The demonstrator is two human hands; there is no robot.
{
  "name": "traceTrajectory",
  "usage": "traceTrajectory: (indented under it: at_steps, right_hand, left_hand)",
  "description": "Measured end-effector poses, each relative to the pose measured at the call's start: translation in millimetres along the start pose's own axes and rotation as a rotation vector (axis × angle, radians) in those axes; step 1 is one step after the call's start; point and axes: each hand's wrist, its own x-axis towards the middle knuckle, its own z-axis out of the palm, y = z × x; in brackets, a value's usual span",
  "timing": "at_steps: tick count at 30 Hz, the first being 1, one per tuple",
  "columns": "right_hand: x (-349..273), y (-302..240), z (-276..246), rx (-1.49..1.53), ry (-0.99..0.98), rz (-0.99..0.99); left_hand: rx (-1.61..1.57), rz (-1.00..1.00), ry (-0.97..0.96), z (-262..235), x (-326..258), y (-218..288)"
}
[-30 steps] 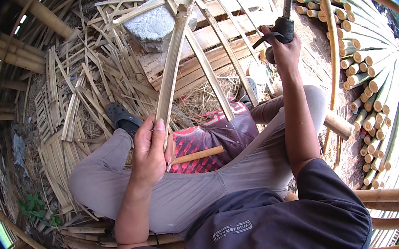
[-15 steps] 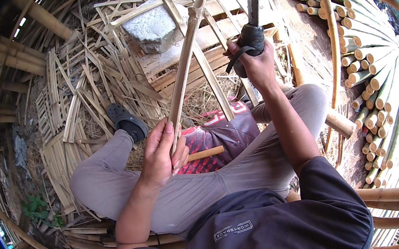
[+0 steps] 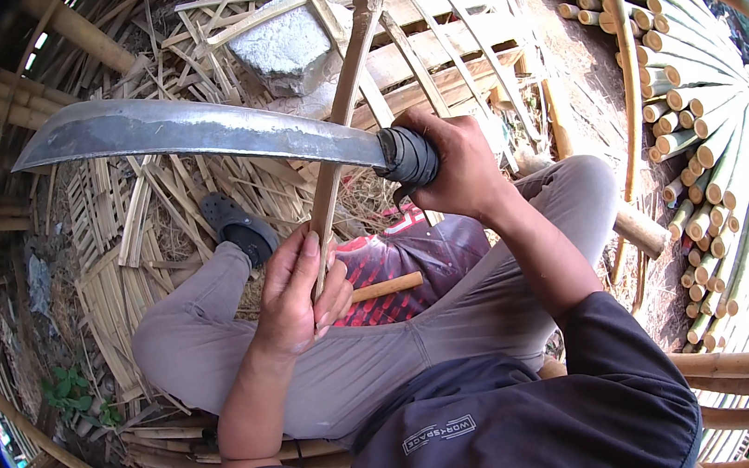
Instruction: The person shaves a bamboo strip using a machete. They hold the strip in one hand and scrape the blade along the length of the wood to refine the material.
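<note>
My left hand (image 3: pixel 300 295) is closed around the lower end of a split bamboo strip (image 3: pixel 358 58), which slants up and slightly right, a node near its top. Gripped in my right hand (image 3: pixel 461 165) is a machete (image 3: pixel 194 133) with a broad curved blade and a black-wrapped handle. The blade points left and crosses the strip above my left hand; whether it touches the strip, I cannot tell. Beneath my hands, a red and dark patterned cloth (image 3: pixel 434 264) lies between my legs, with a short wooden stick (image 3: pixel 388 287) over it.
A pale stone block (image 3: pixel 284 47) rests on wooden slats ahead. Split bamboo pieces (image 3: pixel 178 197) litter the left side around my dark clog (image 3: pixel 241 229). Stacked cut bamboo poles (image 3: pixel 712 164) fill the right, behind a curved bamboo rail (image 3: pixel 625 63).
My right hand has moved left and down, turning the machete from pointing away to pointing left across the strip. The strip has shifted only slightly in my left hand.
</note>
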Motion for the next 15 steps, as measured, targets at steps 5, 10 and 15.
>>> traceTrajectory:
  at_steps: [5,10,15]
  right_hand:
    - [-0.6,-1.4,0.9,-0.083,0.01,0.045]
    - [3.1,9.9,-4.4,-0.145,-0.01,0.11]
    - [2.3,12.9,-3.1,-0.139,0.003,0.073]
  left_hand:
    - [-0.007,-0.01,-0.014,-2.5,0.3,-0.1]
    - [-0.086,-0.061,-0.056,-6.6,0.9,-3.8]
    - [-0.112,-0.106,-0.051,-7.4,2.4,-1.7]
